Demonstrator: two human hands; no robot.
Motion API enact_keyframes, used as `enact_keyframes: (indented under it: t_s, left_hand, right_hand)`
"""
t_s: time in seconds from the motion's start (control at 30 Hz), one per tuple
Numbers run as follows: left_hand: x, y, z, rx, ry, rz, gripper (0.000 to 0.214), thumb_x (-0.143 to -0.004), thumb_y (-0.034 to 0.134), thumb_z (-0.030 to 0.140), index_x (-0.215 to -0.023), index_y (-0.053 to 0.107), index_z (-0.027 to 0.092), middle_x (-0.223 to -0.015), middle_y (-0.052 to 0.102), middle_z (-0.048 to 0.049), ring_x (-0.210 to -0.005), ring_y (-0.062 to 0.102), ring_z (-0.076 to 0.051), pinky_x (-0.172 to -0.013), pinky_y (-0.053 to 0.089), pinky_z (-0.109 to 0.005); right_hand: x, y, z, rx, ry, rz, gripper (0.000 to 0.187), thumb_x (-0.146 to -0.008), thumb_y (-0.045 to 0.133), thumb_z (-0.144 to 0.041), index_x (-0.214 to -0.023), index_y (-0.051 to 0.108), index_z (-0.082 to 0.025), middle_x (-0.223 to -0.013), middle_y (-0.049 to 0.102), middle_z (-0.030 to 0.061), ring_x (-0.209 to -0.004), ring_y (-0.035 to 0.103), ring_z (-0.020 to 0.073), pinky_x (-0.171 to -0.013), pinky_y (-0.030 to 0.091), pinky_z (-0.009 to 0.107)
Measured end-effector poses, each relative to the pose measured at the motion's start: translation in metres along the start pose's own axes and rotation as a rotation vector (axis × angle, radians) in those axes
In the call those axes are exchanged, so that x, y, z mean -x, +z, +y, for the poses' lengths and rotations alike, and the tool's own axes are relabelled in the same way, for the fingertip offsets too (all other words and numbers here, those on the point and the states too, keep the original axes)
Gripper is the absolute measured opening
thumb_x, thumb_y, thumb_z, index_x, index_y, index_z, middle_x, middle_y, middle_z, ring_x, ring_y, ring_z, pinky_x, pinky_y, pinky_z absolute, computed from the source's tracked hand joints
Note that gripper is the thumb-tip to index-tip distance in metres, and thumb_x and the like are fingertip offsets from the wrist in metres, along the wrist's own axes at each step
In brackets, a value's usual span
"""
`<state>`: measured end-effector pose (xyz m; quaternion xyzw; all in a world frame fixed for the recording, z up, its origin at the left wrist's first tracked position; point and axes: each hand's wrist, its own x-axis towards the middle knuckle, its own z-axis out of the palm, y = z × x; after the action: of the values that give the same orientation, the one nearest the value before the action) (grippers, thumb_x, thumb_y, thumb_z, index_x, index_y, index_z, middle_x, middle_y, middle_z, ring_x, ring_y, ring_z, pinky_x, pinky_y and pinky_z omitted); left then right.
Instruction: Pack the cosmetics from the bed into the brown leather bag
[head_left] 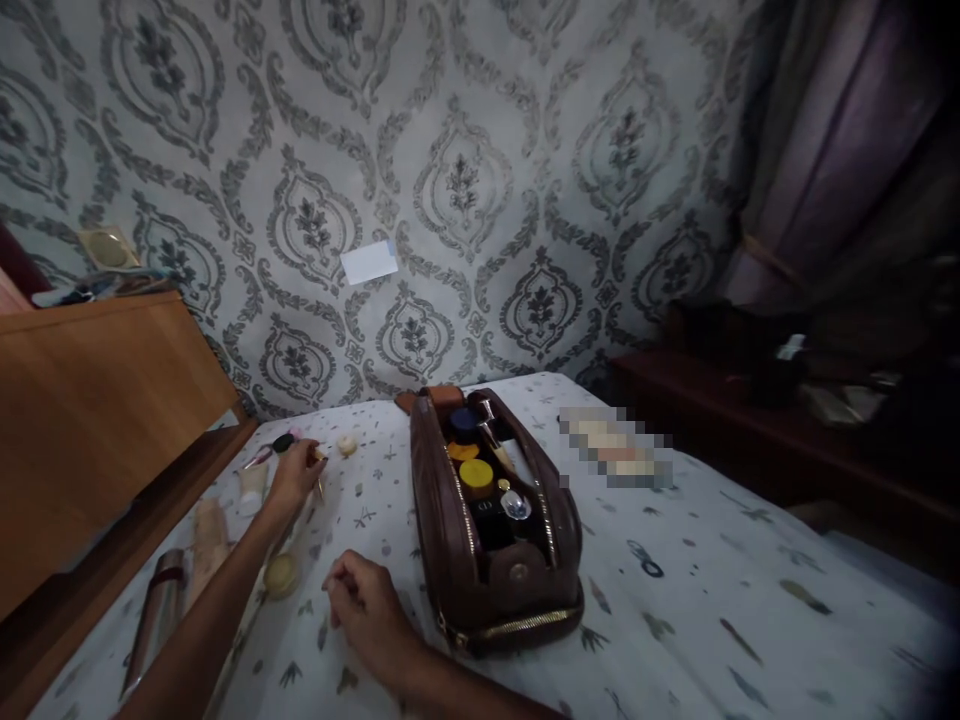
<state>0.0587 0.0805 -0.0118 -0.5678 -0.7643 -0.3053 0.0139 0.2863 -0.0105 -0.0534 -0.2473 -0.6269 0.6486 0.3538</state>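
Observation:
My left hand (295, 472) reaches over the small items along the left side of the bed. Its fingers are closed at a small gold-coloured item (320, 462), too small to name. A dark round lid (283, 442) lies just beyond the fingers, and a cream tube (253, 487) is left of the wrist. My right hand (367, 605) hovers low over the sheet, loosely curled with nothing visible in it. To its right stands an unzipped brown toiletry bag (442, 540), holding a yellow-lidded jar (476, 478), a blue lid (463, 424), a brush (499, 440) and a clear faceted bottle (515, 503).
A metallic bottle (156, 610), a peach-coloured bottle (208, 540) and a round gold-toned container (280, 576) lie at left. A small cream round item (346, 444) sits farther back. A wooden board (97, 400) edges the bed; a blurred-out item (615, 447) lies right of the bag.

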Motion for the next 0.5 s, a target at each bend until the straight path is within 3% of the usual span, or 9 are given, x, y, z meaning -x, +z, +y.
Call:
enact_keyframes:
  t_s: [0.13, 0.27, 0.5]
  left_hand:
    - [0.027, -0.016, 0.007, 0.253, -0.051, 0.011, 0.04, -0.075, 0.058, 0.035, -0.108, 0.059, 0.014, -0.094, 0.064, -0.0064, -0.082, 0.061, -0.021, -0.072, 0.051, -0.032]
    - [0.067, -0.03, 0.029, 0.836, -0.2, -0.063, 0.051, -0.058, 0.078, 0.04, -0.101, 0.064, 0.015, -0.089, 0.063, -0.0033, -0.076, 0.06, -0.017, -0.066, 0.049, -0.027]
    - [0.102, -0.04, 0.05, 1.1, -0.155, -0.2, 0.049, -0.063, 0.083, 0.026, -0.108, 0.063, 0.019, -0.099, 0.065, -0.0059, -0.093, 0.066, -0.022, -0.07, 0.05, -0.026]
  right_hand:
    - [-0.004, -0.001, 0.005, -0.013, -0.026, 0.013, 0.011, -0.082, 0.046, -0.018, -0.073, 0.051, -0.02, -0.054, 0.046, -0.0071, -0.05, 0.041, 0.0088, -0.05, 0.031, 0.019]
    - [-0.007, -0.001, 0.009, -0.051, -0.017, 0.022, 0.019, -0.087, 0.044, -0.033, -0.077, 0.052, -0.019, -0.056, 0.046, -0.0068, -0.045, 0.037, 0.008, -0.044, 0.027, 0.02]
    - [-0.006, -0.001, 0.007, -0.171, 0.034, -0.008, 0.035, -0.086, 0.042, -0.053, -0.082, 0.051, -0.019, -0.06, 0.048, -0.0063, -0.037, 0.032, 0.0057, -0.036, 0.02, 0.021]
